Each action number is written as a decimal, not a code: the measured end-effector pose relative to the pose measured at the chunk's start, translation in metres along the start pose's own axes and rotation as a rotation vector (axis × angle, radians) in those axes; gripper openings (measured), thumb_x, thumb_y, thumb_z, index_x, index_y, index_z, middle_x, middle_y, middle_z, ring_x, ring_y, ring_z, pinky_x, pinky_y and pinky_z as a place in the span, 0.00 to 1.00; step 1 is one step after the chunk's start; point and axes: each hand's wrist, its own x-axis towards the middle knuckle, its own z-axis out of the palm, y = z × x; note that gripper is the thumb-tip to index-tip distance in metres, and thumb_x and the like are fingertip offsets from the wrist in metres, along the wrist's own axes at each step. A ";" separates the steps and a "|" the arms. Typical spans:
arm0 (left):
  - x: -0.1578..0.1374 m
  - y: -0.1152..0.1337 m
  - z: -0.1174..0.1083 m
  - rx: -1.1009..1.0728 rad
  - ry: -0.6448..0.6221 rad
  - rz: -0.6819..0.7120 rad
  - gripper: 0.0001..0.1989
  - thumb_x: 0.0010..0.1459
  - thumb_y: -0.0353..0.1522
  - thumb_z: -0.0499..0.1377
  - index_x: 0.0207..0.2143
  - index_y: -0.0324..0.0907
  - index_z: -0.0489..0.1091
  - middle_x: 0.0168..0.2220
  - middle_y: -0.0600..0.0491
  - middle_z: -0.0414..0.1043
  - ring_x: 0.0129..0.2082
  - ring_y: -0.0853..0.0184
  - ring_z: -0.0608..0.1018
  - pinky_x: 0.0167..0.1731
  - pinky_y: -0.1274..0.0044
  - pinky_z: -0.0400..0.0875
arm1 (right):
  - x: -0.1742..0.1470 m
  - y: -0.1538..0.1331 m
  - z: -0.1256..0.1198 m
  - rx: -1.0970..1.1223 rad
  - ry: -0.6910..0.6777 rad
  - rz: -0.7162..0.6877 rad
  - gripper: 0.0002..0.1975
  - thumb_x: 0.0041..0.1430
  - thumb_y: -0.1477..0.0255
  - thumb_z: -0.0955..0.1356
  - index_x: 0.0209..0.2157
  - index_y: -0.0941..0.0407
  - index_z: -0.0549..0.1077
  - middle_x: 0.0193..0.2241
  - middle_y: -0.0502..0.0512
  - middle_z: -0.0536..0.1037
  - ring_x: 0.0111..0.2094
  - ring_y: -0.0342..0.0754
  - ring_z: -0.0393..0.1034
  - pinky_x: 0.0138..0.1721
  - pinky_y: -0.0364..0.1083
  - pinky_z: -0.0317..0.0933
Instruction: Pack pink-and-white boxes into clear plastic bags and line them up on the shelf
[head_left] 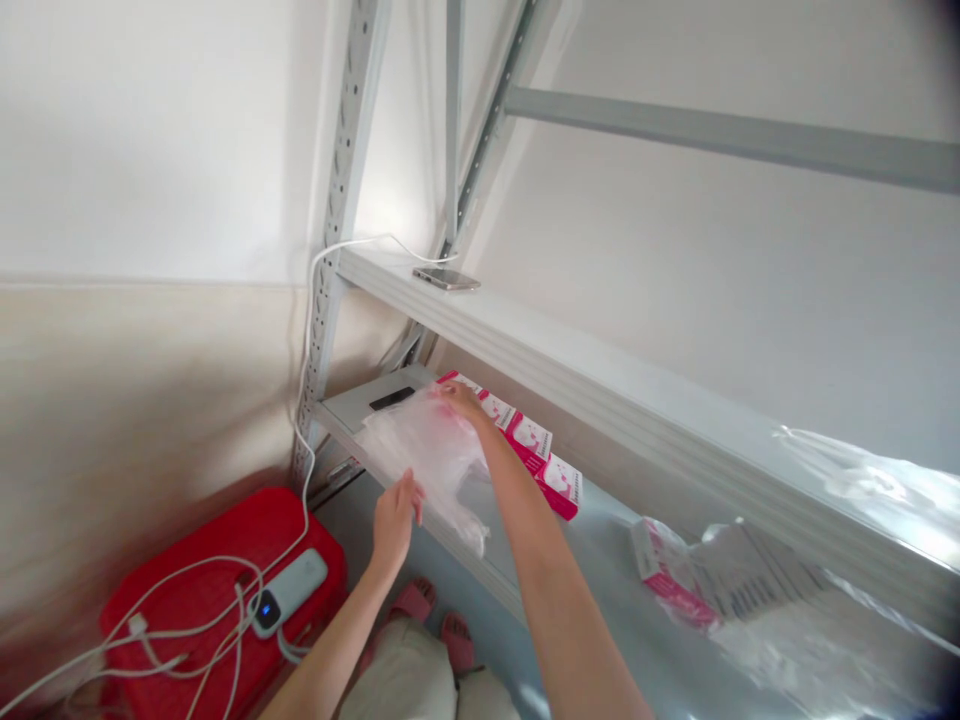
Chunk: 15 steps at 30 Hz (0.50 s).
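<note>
Bagging step: right hand point(459, 398) pinches the clear bag's point(431, 450) far edge by the pink boxes point(536, 455), left hand point(395, 518) loosely spread at its near edge; next needs the mouth held open.

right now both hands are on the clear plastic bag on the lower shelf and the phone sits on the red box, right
Not quite. The head view shows the phone lying on the upper shelf, not the red box. The rest holds: the left hand and right hand are at the clear plastic bag on the lower shelf.
</note>
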 end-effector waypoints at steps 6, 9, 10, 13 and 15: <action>0.011 -0.023 -0.001 0.144 -0.111 -0.013 0.28 0.60 0.51 0.44 0.19 0.42 0.67 0.12 0.55 0.64 0.16 0.67 0.70 0.23 0.78 0.61 | 0.008 0.000 0.033 -0.114 -0.011 0.104 0.13 0.59 0.66 0.64 0.43 0.51 0.76 0.40 0.52 0.79 0.42 0.48 0.72 0.44 0.45 0.62; 0.015 -0.024 -0.002 0.143 -0.111 0.002 0.28 0.61 0.50 0.43 0.20 0.42 0.67 0.13 0.55 0.65 0.16 0.68 0.70 0.23 0.78 0.61 | 0.009 0.002 0.041 -0.147 0.004 0.126 0.15 0.62 0.65 0.62 0.47 0.48 0.74 0.44 0.51 0.78 0.45 0.49 0.71 0.47 0.47 0.61; 0.016 -0.025 -0.002 0.142 -0.110 0.003 0.28 0.60 0.50 0.44 0.20 0.41 0.67 0.13 0.55 0.65 0.16 0.68 0.70 0.23 0.78 0.61 | 0.009 0.003 0.043 -0.157 0.012 0.132 0.15 0.62 0.65 0.61 0.48 0.48 0.73 0.44 0.51 0.78 0.46 0.49 0.71 0.47 0.47 0.61; 0.016 -0.025 -0.002 0.132 -0.127 -0.005 0.27 0.59 0.50 0.44 0.21 0.41 0.67 0.13 0.54 0.66 0.16 0.68 0.69 0.20 0.79 0.60 | 0.008 0.003 0.046 -0.181 0.037 0.155 0.15 0.64 0.65 0.60 0.48 0.46 0.72 0.45 0.50 0.78 0.47 0.48 0.71 0.50 0.48 0.59; 0.016 -0.025 -0.002 0.130 -0.136 -0.006 0.27 0.59 0.51 0.45 0.21 0.41 0.67 0.13 0.54 0.66 0.15 0.68 0.68 0.18 0.79 0.59 | 0.007 0.002 0.047 -0.215 0.040 0.146 0.15 0.64 0.66 0.60 0.48 0.46 0.73 0.45 0.49 0.77 0.48 0.48 0.70 0.53 0.49 0.57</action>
